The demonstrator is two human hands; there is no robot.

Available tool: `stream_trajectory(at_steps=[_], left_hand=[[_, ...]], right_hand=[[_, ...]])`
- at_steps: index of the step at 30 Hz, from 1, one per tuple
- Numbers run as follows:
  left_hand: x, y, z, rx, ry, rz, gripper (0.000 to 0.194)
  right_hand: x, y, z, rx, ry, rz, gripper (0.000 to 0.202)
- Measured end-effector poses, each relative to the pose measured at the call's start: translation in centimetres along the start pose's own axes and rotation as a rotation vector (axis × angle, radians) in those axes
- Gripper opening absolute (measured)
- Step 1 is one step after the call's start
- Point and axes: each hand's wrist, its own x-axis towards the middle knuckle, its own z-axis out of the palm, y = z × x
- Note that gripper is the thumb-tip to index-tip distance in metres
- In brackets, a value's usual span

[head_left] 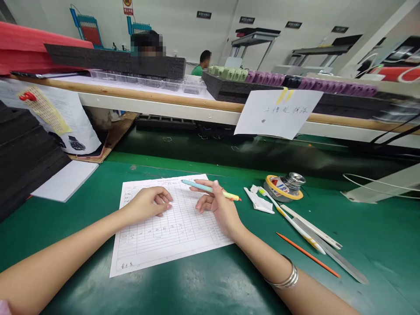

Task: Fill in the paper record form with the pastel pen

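Head view, the only one. In the lower middle of the frame a form (167, 223), a printed sheet ruled into a table with a few handwritten entries in its lower rows, lies flat on the green mat (210, 284). The left hand (149, 203) rests on the sheet's upper left part, fingers curled loosely under, grasping nothing; it seems to be pinning the paper in place. The right hand (218, 205) sits at the sheet's right edge and holds a pen (210, 189) between thumb and fingers. The pen lies nearly level, its pale blue end over the top of the form and its yellow end pointing right, so neither end touches the paper.

The work looks like filling in the table, caught at a pause with no stroke being made. To write again, the hand would have to turn the pen point-down and bring it to an empty cell, while the left hand keeps the sheet from sliding.

To the right of centre, on the mat, lie a crumpled white scrap (259, 202), a tape roll (278, 188) with a metal knob beside it, a second pen (292, 221), a white strip and a metal blade (331, 251), and a thin orange stick (306, 254), all apart from the hand. At left sit black foam sheets (22, 157) and a white pad (65, 180). Across the upper frame runs a shelf (147, 94) with foam trays, and a paper note (278, 113) hangs from it. Two other people are behind it, far off.
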Motion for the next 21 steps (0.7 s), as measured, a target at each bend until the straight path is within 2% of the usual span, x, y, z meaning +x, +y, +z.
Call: stream_trajectory(at_steps=[3, 10, 15, 21], left_hand=[[-0.2, 0.4, 0.2, 0.083, 0.023, -0.001, 0.029], [-0.6, 1.1, 0.4, 0.163, 0.034, -0.053, 0.029], [-0.8, 0.9, 0.3, 0.348, 0.015, -0.051, 0.028], [-0.7, 0.8, 0.0, 0.431, 0.011, -0.039, 0.03]], right_hand=[[-0.6, 0.6, 0.5, -0.138, -0.049, 0.002, 0.047], [-2.1, 1.8, 1.5, -0.224, -0.117, -0.008, 0.053], [-1.5, 2.0, 1.6, -0.271, -0.017, 0.107, 0.047], [-1.2, 2.5, 1.5, -0.31, 0.037, 0.004, 0.039]])
